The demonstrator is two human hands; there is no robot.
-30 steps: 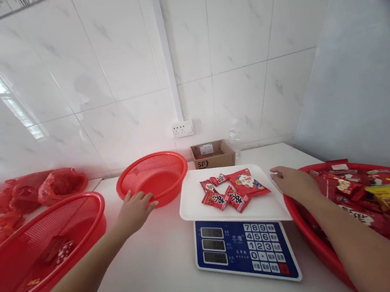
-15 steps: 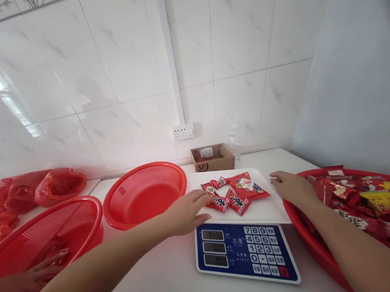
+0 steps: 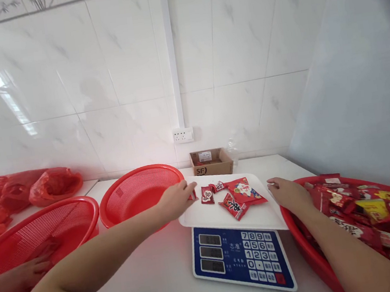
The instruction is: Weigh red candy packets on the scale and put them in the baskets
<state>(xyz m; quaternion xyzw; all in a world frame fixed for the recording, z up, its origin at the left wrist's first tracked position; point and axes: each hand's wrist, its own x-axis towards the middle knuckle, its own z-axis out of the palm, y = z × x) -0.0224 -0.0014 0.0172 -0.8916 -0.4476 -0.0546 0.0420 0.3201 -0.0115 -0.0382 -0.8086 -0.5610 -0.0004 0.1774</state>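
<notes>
My left hand [image 3: 177, 200] is closed on a small red snack packet [image 3: 193, 195] at the left edge of the scale's white tray [image 3: 197, 218], beside the middle basket; the fingers cover most of the packet. On the tray lie a larger red packet [image 3: 247, 191], a red packet with black lettering [image 3: 233, 206] and two little red packets [image 3: 207, 195]. At the tray's right edge my right hand [image 3: 289, 193] hovers with loosely bent fingers and nothing visible in it. Below the tray sits the scale's blue keypad panel [image 3: 237, 261], its display digits too blurred to read.
A red basket [image 3: 287, 217] full of snack packets stands at right. The middle red basket [image 3: 147, 169] is left of the scale. Another person's hand [image 3: 25, 276] reaches into the left basket [image 3: 94, 216]. Behind are a cardboard box [image 3: 212, 167] and red plastic bags [image 3: 54, 186].
My left hand has moved left from the packets on the tray towards the middle basket, taking a red packet with it. My right hand stays by the tray's right edge.
</notes>
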